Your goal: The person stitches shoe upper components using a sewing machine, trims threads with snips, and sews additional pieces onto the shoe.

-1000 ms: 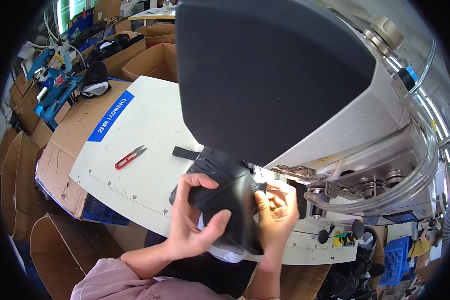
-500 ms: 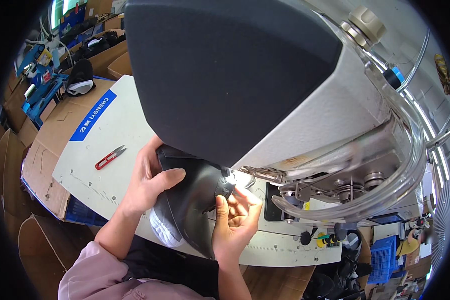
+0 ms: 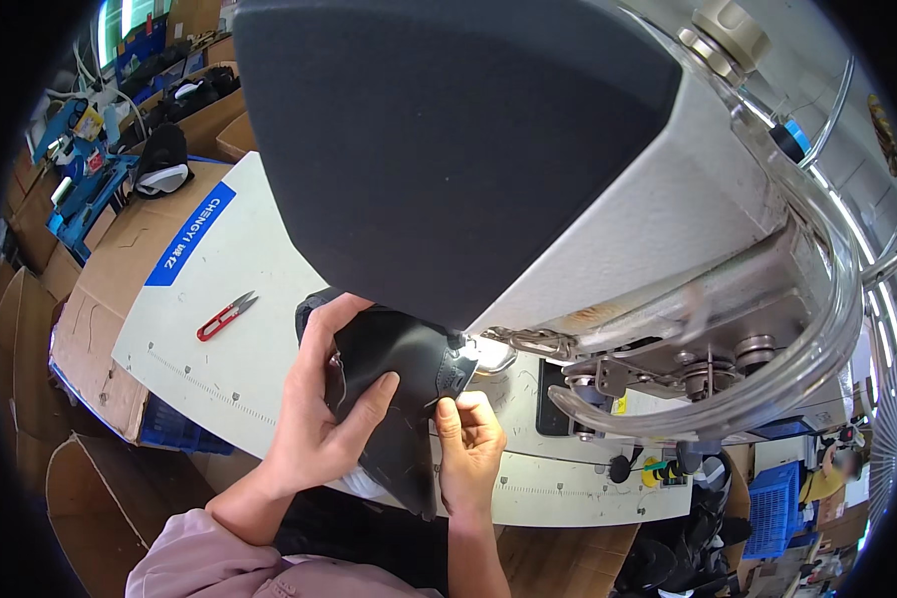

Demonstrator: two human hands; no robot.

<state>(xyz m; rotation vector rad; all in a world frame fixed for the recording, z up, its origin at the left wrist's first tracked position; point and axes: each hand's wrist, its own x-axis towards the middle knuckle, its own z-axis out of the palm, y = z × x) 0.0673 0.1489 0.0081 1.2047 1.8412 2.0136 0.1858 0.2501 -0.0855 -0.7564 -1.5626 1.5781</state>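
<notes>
A glossy black leather piece (image 3: pixel 394 354), which looks like a shoe upper with a stitched edge, lies under the sewing machine (image 3: pixel 458 149). My left hand (image 3: pixel 319 424) is wrapped round its left side, thumb pressed on top and fingers beneath. At the right edge, my right hand (image 3: pixel 471 448) pinches the leather close to the brightly lit needle area. White lining (image 3: pixel 365 485) shows at the lower left of the piece. The machine's dark head hides the far end of the leather.
Red-handled thread snips (image 3: pixel 226 316) lie on the white sewing table (image 3: pixel 194 349), left of the leather. The clear curved guard (image 3: pixel 708 424) stands to the right of the needle. Cardboard boxes (image 3: pixel 120 493) and a blue crate (image 3: pixel 772 508) flank the table. A person works at far right.
The leather piece has turned and its lower part has swung to the right, covering most of the white lining. My left hand has moved right and taken a deeper grip. The right-hand fingers have curled in.
</notes>
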